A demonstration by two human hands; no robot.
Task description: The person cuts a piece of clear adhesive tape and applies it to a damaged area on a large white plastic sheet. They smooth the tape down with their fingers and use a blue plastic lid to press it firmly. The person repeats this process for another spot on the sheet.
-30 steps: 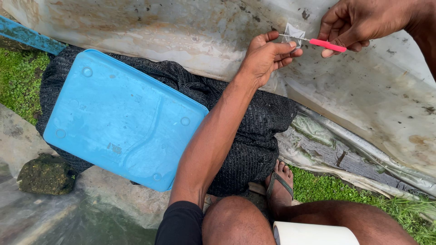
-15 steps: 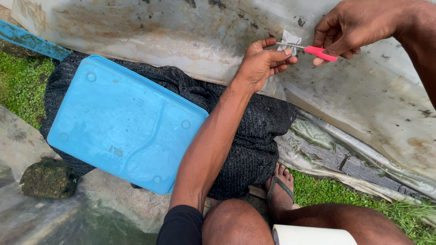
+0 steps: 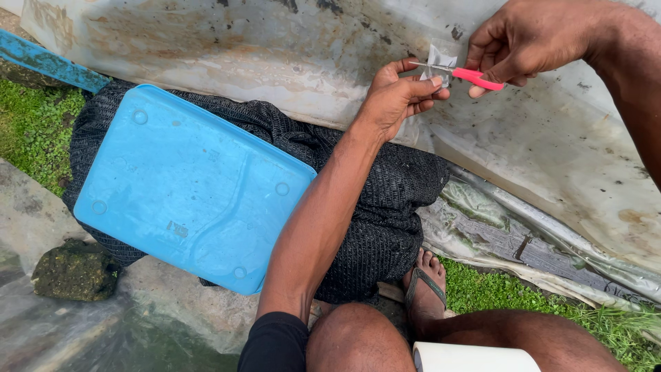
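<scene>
A small pair of scissors (image 3: pixel 458 73) with pink handles sits at the top of the view, over a stained, pale plastic sheet (image 3: pixel 551 145). Its long axis runs nearly level, tilted slightly down toward the right: the thin metal blades point left, the pink handles lie to the right. The blades meet a small piece of clear tape (image 3: pixel 441 60), which stands just above them and is touching them.

The right hand (image 3: pixel 527 41) is closed around the pink handles, fingers curled in a narrow grip. The left hand (image 3: pixel 399 96) comes up from below, its thumb and fingertips pinched on the lower edge of the tape, just beside the blades.

Below the left forearm lies a bunched black mesh net (image 3: pixel 385 207), and on it rests a light blue plastic tray (image 3: pixel 186 189), turned bottom up and set at a slant. A mossy stone (image 3: pixel 72 270) sits near the tray's lower left corner. A foot in a sandal (image 3: pixel 423 289) stands on the ground beside green grass (image 3: pixel 482 289), and a white roll of tape (image 3: pixel 475 358) shows at the bottom edge.
</scene>
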